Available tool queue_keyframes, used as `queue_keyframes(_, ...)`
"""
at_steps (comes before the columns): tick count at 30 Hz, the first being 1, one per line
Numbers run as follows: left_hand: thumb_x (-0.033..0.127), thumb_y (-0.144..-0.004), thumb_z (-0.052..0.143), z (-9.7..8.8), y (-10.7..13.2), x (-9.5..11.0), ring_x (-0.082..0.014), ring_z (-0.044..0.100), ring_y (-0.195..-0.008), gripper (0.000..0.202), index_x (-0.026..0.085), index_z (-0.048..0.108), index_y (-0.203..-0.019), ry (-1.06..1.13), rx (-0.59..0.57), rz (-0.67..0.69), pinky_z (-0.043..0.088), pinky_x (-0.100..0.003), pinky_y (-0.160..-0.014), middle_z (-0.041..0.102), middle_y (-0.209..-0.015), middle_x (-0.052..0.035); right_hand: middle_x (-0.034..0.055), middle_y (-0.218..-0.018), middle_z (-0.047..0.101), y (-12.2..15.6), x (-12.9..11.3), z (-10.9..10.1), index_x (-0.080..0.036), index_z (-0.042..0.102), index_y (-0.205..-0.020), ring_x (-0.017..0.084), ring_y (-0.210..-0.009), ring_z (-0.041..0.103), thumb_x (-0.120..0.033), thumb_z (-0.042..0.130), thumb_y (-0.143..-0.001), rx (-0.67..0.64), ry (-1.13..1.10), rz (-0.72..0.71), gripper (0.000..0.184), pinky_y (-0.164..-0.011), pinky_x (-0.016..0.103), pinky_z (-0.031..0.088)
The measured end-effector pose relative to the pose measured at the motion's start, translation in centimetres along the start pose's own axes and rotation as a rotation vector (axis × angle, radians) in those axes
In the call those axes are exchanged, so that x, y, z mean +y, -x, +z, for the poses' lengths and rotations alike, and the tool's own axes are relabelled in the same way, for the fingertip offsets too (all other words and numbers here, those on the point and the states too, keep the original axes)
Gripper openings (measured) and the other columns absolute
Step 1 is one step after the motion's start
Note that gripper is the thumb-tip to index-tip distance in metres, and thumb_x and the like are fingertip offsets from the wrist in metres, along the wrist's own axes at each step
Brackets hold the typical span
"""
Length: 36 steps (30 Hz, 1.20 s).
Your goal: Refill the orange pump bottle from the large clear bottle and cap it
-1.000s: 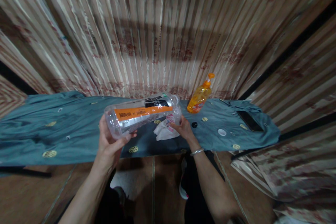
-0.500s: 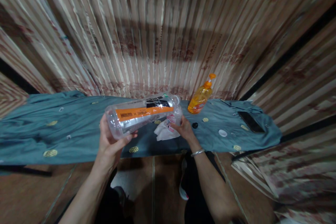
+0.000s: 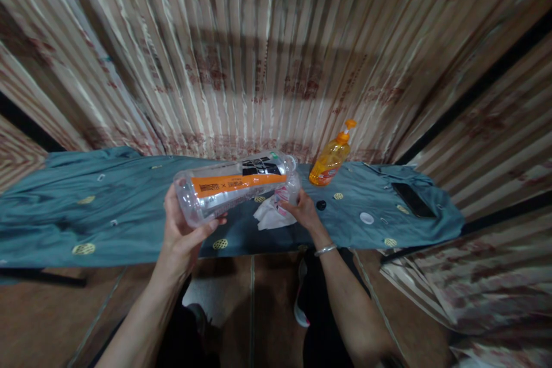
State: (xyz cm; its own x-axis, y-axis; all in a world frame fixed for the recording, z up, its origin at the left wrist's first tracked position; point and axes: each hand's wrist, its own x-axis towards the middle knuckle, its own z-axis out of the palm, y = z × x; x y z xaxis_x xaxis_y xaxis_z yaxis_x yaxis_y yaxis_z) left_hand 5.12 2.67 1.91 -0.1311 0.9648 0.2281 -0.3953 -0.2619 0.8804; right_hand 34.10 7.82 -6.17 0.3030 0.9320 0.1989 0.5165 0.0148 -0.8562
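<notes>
My left hand (image 3: 183,227) is wrapped round the base end of a large clear plastic bottle (image 3: 233,184) with an orange, black and silver label. The bottle lies tilted nearly on its side, its uncapped neck pointing right. Under that neck, my right hand (image 3: 304,210) grips a small clear plastic bottle (image 3: 292,188) with pink print. The two bottles overlap at the neck, and I cannot tell whether they touch. A crumpled white cloth or tissue (image 3: 271,215) lies beside my right fingers. Whether liquid runs between the bottles does not show.
An orange pump bottle (image 3: 330,164) stands at the back right of the teal-covered table (image 3: 129,201). To the right of my hand lie a black cap (image 3: 321,204), a white round lid (image 3: 366,218) and a dark phone (image 3: 413,200). Striped curtains (image 3: 259,57) hang behind.
The view shifts slightly. Both hands keep their grips, and the bottles stay almost where they were.
</notes>
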Motion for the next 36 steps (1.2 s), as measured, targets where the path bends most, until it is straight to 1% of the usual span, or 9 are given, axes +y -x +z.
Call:
queue_keyframes(3,0.023,-0.055,0.104,-0.17,-0.14,-0.26,-0.0215,0.077,-0.079,0.099,0.037,0.062,-0.143,0.014,-0.002,0.011,0.069,-0.035,-0.066,0.071,-0.139,-0.006,-0.0018,-0.074,0.067,-0.03,-0.04,0.0,-0.029,0.059,-0.088,0.025,-0.077,0.072,-0.032,0.088,-0.07,-0.007,0.0,0.005,0.035,-0.07,0.034,0.062)
queue_keyframes(7,0.026,-0.056,0.104,-0.29,-0.22,-0.42,-0.022,0.078,-0.079,0.099,0.036,0.061,-0.145,-0.001,-0.008,0.031,0.069,-0.036,-0.065,0.07,-0.14,-0.0068,-0.0015,-0.075,0.068,-0.07,0.0,0.02,-0.029,0.059,-0.088,0.024,-0.075,0.071,-0.032,0.088,-0.071,-0.004,0.007,-0.001,0.034,-0.071,0.035,0.062)
queue_keyframes(12,0.023,-0.056,0.103,-0.14,-0.11,-0.13,-0.022,0.078,-0.078,0.098,0.039,0.062,-0.143,0.012,-0.008,0.006,0.07,-0.036,-0.067,0.072,-0.138,-0.0045,-0.0022,-0.075,0.068,0.0,-0.07,0.03,-0.028,0.063,-0.094,0.024,-0.075,0.07,-0.031,0.087,-0.071,-0.001,0.01,-0.011,0.034,-0.07,0.036,0.063)
queue_keyframes(17,0.019,-0.053,0.104,-0.13,-0.24,-0.14,-0.0207,0.078,-0.076,0.1,0.037,0.062,-0.142,0.02,-0.001,0.0,0.069,-0.034,-0.065,0.072,-0.136,-0.0055,-0.0035,-0.071,0.065,0.06,-0.41,-0.04,-0.026,0.063,-0.094,0.023,-0.073,0.07,-0.031,0.087,-0.07,-0.003,0.01,0.007,0.034,-0.069,0.034,0.062)
queue_keyframes(23,0.021,-0.051,0.105,0.15,-0.21,0.04,-0.023,0.078,-0.076,0.098,0.037,0.063,-0.138,0.026,0.022,-0.016,0.07,-0.036,-0.064,0.075,-0.129,-0.0035,-0.0025,-0.074,0.066,0.12,-0.47,-0.16,-0.027,0.062,-0.091,0.023,-0.072,0.069,-0.033,0.086,-0.071,-0.006,-0.006,-0.001,0.032,-0.07,0.036,0.062)
queue_keyframes(27,0.022,-0.055,0.103,0.17,0.07,0.13,-0.0247,0.077,-0.08,0.096,0.039,0.063,-0.141,0.016,0.031,-0.031,0.07,-0.04,-0.069,0.073,-0.137,-0.0029,-0.0021,-0.075,0.068,0.17,-0.29,-0.14,-0.028,0.062,-0.091,0.023,-0.073,0.069,-0.033,0.087,-0.071,-0.001,-0.019,-0.016,0.033,-0.071,0.036,0.062)
queue_keyframes(31,0.023,-0.059,0.102,-0.08,0.16,-0.06,-0.0256,0.078,-0.084,0.098,0.039,0.061,-0.146,-0.006,0.008,-0.017,0.07,-0.042,-0.072,0.069,-0.147,-0.0055,-0.001,-0.076,0.07,0.14,-0.18,-0.09,-0.028,0.062,-0.091,0.023,-0.074,0.07,-0.031,0.088,-0.07,0.003,0.0,-0.001,0.034,-0.072,0.035,0.062)
queue_keyframes(33,0.024,-0.06,0.102,-0.2,0.06,-0.2,-0.0244,0.077,-0.084,0.096,0.039,0.062,-0.146,-0.008,0.002,-0.001,0.07,-0.041,-0.071,0.066,-0.15,-0.006,-0.0007,-0.078,0.071,0.15,-0.2,-0.09,-0.027,0.062,-0.093,0.023,-0.075,0.07,-0.033,0.089,-0.071,-0.003,0.008,0.006,0.035,-0.072,0.036,0.062)
queue_keyframes(36,0.024,-0.054,0.104,-0.31,-0.23,-0.42,-0.0204,0.077,-0.077,0.098,0.038,0.064,-0.143,0.017,0.001,0.012,0.07,-0.037,-0.065,0.067,-0.145,-0.0057,-0.0002,-0.081,0.072,0.18,-0.34,-0.11,-0.026,0.063,-0.095,0.024,-0.077,0.071,-0.033,0.089,-0.071,-0.008,0.019,0.012,0.036,-0.073,0.035,0.062)
